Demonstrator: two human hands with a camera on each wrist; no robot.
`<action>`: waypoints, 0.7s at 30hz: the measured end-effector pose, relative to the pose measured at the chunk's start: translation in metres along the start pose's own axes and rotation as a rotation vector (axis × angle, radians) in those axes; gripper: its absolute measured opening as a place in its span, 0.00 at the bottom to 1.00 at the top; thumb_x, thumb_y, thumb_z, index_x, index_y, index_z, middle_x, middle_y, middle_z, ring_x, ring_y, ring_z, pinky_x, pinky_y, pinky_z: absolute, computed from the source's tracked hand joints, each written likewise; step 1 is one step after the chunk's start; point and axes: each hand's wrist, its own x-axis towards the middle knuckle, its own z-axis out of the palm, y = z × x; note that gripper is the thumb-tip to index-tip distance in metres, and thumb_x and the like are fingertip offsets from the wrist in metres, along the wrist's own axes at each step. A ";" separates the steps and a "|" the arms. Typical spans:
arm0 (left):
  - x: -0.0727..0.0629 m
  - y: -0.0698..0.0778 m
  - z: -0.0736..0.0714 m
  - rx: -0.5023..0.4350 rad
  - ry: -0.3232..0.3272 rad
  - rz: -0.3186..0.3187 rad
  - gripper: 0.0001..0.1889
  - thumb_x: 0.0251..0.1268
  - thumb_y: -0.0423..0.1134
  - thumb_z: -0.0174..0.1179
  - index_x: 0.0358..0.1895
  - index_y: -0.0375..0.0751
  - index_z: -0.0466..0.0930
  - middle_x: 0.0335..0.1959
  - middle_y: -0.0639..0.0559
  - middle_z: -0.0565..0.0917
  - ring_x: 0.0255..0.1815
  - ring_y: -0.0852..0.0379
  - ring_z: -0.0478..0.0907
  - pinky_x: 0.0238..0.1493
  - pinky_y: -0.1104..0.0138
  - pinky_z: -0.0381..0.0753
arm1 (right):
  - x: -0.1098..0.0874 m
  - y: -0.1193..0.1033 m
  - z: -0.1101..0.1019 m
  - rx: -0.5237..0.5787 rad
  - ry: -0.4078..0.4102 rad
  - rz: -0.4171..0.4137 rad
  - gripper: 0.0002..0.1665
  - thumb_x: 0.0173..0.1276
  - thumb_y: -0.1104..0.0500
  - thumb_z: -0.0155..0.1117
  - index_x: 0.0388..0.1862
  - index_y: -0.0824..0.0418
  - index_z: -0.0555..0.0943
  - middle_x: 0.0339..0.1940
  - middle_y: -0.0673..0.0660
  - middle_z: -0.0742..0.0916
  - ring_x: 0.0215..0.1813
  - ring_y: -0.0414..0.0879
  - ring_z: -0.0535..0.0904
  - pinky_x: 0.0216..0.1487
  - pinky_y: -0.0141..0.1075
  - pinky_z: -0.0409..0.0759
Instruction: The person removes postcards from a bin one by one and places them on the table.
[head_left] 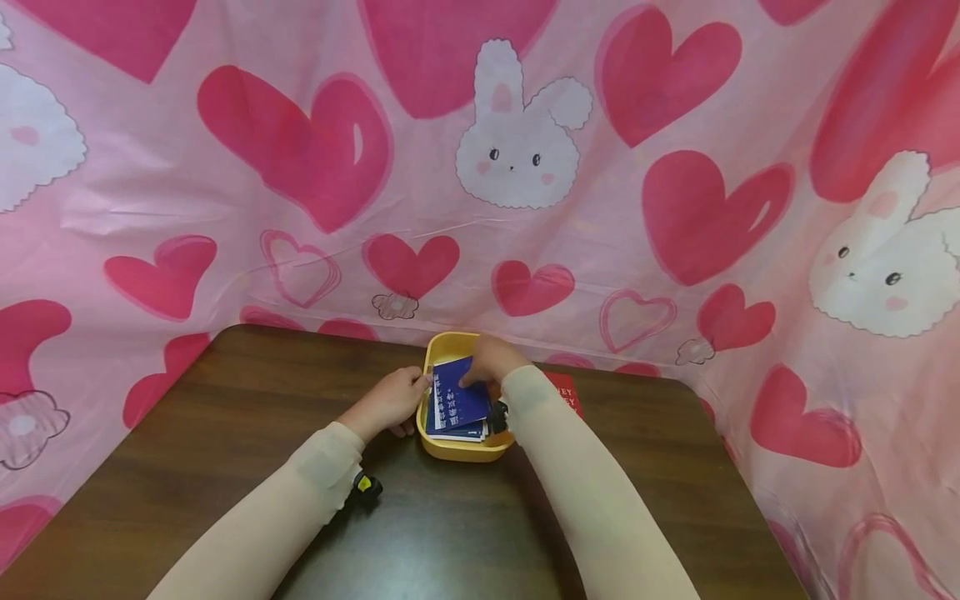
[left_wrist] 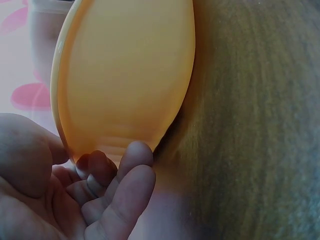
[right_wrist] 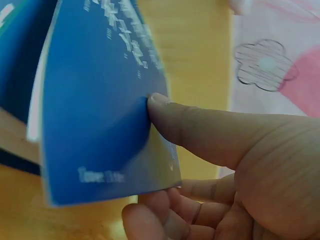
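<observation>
A yellow plastic bin [head_left: 459,451] stands near the table's far edge with a stack of blue and white booklets [head_left: 467,432] inside. My right hand [head_left: 497,360] reaches over its far right side and pinches a thin blue booklet [right_wrist: 100,110] with white lettering. In the right wrist view its thumb presses the cover and the other fingers are behind and below. My left hand [head_left: 393,400] grips the bin's left side; in the left wrist view the thumb is at the rim and the curled fingers touch the outer wall [left_wrist: 125,75].
A red booklet or card [head_left: 566,390] with white letters lies right of the bin, partly hidden by the right sleeve. Behind the dark wooden table [head_left: 225,433] hangs a pink curtain [head_left: 420,183] with hearts and rabbits. A small black device [head_left: 367,486] is on the left wrist.
</observation>
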 end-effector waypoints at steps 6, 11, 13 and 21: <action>0.000 0.000 -0.001 0.003 -0.007 -0.005 0.22 0.97 0.52 0.46 0.64 0.38 0.81 0.38 0.40 0.86 0.25 0.46 0.86 0.26 0.58 0.91 | -0.005 0.005 -0.009 0.094 0.045 -0.018 0.35 0.64 0.51 0.91 0.62 0.65 0.84 0.47 0.59 0.94 0.45 0.52 0.93 0.53 0.46 0.96; 0.000 0.001 0.001 0.007 0.004 -0.003 0.22 0.97 0.52 0.46 0.63 0.37 0.81 0.36 0.40 0.86 0.24 0.46 0.86 0.25 0.58 0.90 | -0.008 0.011 -0.017 0.167 0.080 -0.012 0.29 0.66 0.53 0.89 0.56 0.67 0.86 0.45 0.61 0.94 0.44 0.54 0.94 0.51 0.45 0.95; 0.000 0.002 0.001 0.008 0.009 -0.002 0.22 0.97 0.52 0.46 0.62 0.37 0.81 0.36 0.40 0.86 0.23 0.46 0.86 0.24 0.58 0.90 | -0.009 0.016 -0.020 0.200 0.105 -0.010 0.27 0.67 0.53 0.89 0.54 0.66 0.86 0.45 0.61 0.93 0.43 0.53 0.93 0.50 0.44 0.95; -0.002 0.003 0.002 0.002 0.020 -0.003 0.21 0.97 0.50 0.46 0.61 0.35 0.81 0.34 0.39 0.86 0.21 0.47 0.85 0.23 0.57 0.90 | -0.012 0.038 -0.025 0.399 0.155 0.003 0.16 0.74 0.54 0.82 0.34 0.61 0.84 0.36 0.57 0.92 0.37 0.48 0.89 0.40 0.36 0.88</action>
